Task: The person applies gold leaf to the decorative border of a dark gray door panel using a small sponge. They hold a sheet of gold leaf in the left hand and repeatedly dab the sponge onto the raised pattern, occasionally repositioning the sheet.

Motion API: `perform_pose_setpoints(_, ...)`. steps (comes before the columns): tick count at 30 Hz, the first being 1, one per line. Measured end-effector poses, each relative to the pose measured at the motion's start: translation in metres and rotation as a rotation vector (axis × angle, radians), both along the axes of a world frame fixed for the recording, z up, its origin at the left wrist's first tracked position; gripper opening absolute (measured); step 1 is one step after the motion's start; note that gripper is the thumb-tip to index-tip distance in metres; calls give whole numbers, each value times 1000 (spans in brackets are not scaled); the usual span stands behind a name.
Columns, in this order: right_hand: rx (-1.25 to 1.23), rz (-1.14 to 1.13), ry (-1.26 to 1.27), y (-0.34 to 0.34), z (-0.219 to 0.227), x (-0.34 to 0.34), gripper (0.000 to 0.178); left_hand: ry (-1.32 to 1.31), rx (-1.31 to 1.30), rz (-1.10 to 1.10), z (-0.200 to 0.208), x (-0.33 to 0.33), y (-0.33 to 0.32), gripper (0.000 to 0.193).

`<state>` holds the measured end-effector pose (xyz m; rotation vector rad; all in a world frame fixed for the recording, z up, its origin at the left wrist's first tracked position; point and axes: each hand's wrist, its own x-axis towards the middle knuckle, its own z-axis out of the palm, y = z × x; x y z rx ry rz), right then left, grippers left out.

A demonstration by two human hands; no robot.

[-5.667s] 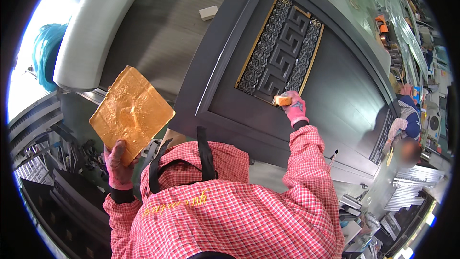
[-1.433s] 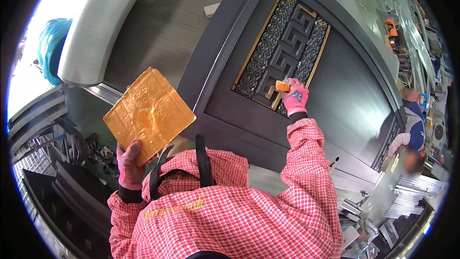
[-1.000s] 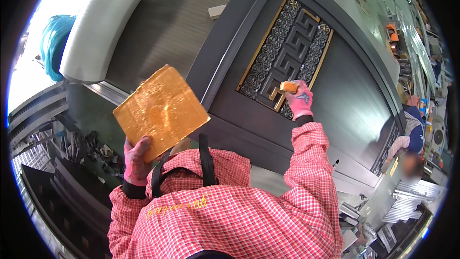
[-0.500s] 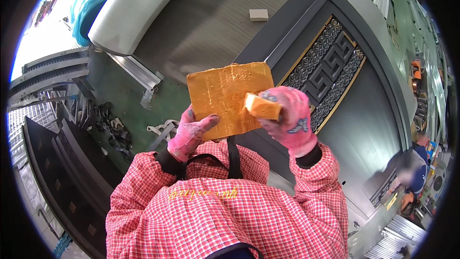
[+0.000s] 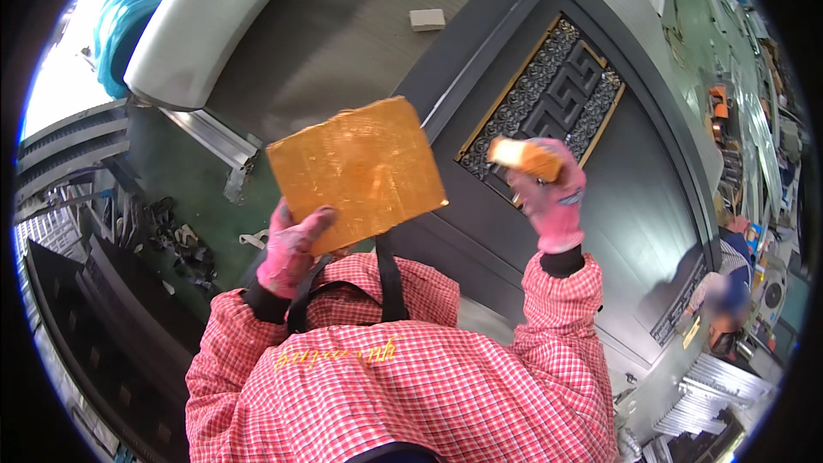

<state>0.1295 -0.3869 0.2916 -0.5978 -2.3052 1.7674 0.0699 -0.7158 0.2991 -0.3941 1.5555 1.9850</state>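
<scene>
Board (image 5: pixel 364 173), gold-coated, gripped in left hand (image 5: pixel 293 249); orange block (image 5: pixel 533 160) in right hand (image 5: pixel 555 202).

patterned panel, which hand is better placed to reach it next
Probably the right hand: it holds the orange block and is nearer the patterned panel; the left hand grips the gold board.

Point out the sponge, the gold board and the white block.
Sponge (image 5: pixel 531 159), head view: its orange side.
Gold board (image 5: pixel 360 171), head view: its face's middle.
White block (image 5: pixel 427 20), head view: its middle.
</scene>
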Motion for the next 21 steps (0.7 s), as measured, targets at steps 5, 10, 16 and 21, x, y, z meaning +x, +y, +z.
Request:
perform_pose_setpoints(5, 180, -312, -73, 65, -144, 52, 32, 53, -73, 40, -10, -1, -10, 40)
perform_pose_setpoints(10, 279, -251, -188, 47, -197, 61, 36, 17, -87, 21, -7, 0, -7, 43)
perform_pose_setpoints(16, 745, -91, -362, 33, -173, 43, 35, -7, -105, -3, 1, -3, -4, 42)
perform_pose_setpoints(21, 565, -200, -374, 45, -163, 55, 30, -19, -103, 5, 2, -3, -4, 42)
